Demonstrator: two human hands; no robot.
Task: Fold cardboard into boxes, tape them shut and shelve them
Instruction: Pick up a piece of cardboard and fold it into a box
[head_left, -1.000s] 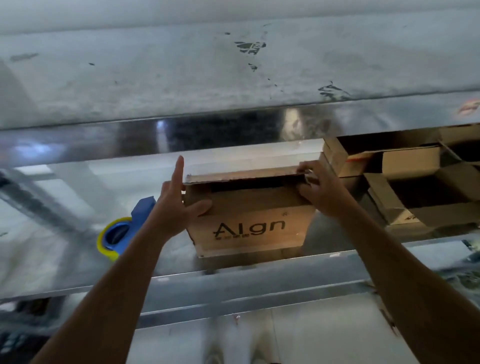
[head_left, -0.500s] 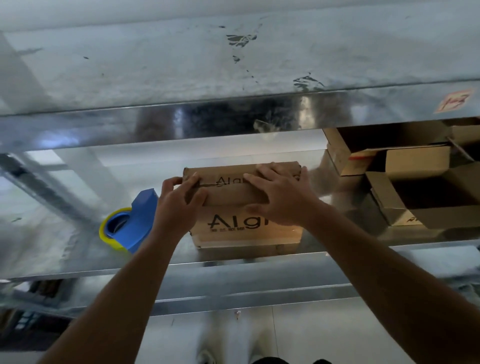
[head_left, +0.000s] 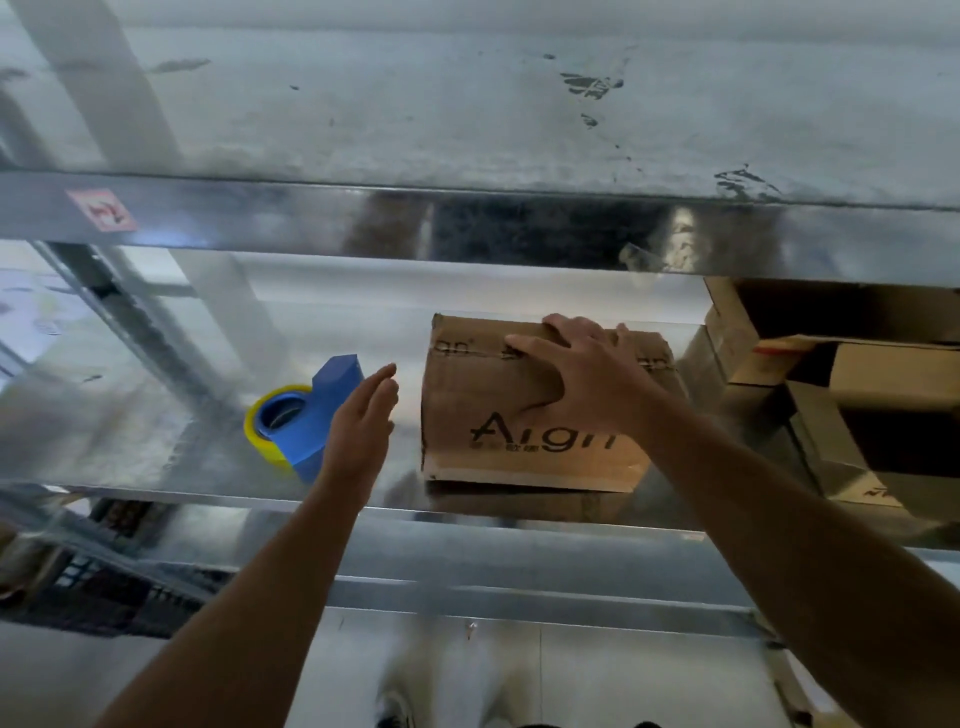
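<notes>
Cardboard of a brown, rectangular box (head_left: 483, 395) printed with black lettering is pressed from above by the right hand (head_left: 587, 384), whose fingers are spread flat over the closed top flaps while the thumb is laid down the front face. The left hand (head_left: 361, 421) is held apart from the box, just to its left, with fingers straight and close together and nothing gripped; it is placed between the box and a blue plastic tape dispenser loaded with a yellow roll (head_left: 296, 421).

The box is set on the middle level of a shiny galvanised metal shelf (head_left: 156, 447), near its front edge. A second metal shelf board (head_left: 467, 228) is seen above, marked at the left by a small red-and-white sticker (head_left: 101, 209). Several open brown cardboard boxes (head_left: 857, 395) are stacked on the same level, to the right. A pale floor (head_left: 571, 675) is seen below.

The box's front is creased, a seam is seen running along its top, and the lettering is partly covered by the right wrist.
</notes>
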